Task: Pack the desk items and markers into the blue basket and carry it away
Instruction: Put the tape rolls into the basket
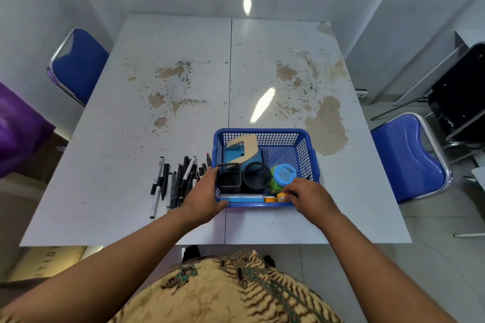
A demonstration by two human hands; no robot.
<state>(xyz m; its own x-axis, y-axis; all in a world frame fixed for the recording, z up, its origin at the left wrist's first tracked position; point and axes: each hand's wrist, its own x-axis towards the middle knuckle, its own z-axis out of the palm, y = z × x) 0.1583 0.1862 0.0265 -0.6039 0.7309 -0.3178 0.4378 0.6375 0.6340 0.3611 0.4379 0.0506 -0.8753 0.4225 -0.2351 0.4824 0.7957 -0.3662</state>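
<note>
The blue basket point(305, 155) stands on the white table near its front edge. Inside are a square black mesh holder point(229, 177), a round black mesh cup point(256, 174), a blue box with a tan wooden piece point(242, 148), a blue-lidded round tub point(284, 173), a flat blue case point(242, 198) and small orange rolls point(270, 199). My left hand point(207, 198) rests against the basket's left front corner, touching the square holder. My right hand point(309, 195) pinches an orange roll point(282, 196) at the basket's front right. Several markers point(174, 181) lie loose on the table left of the basket.
The table point(157, 113) has worn brown patches and a seam down its middle. Blue chairs stand at the left point(78, 65) and right point(406, 157). A black chair point(462, 92) and a purple object point(18, 126) sit at the edges.
</note>
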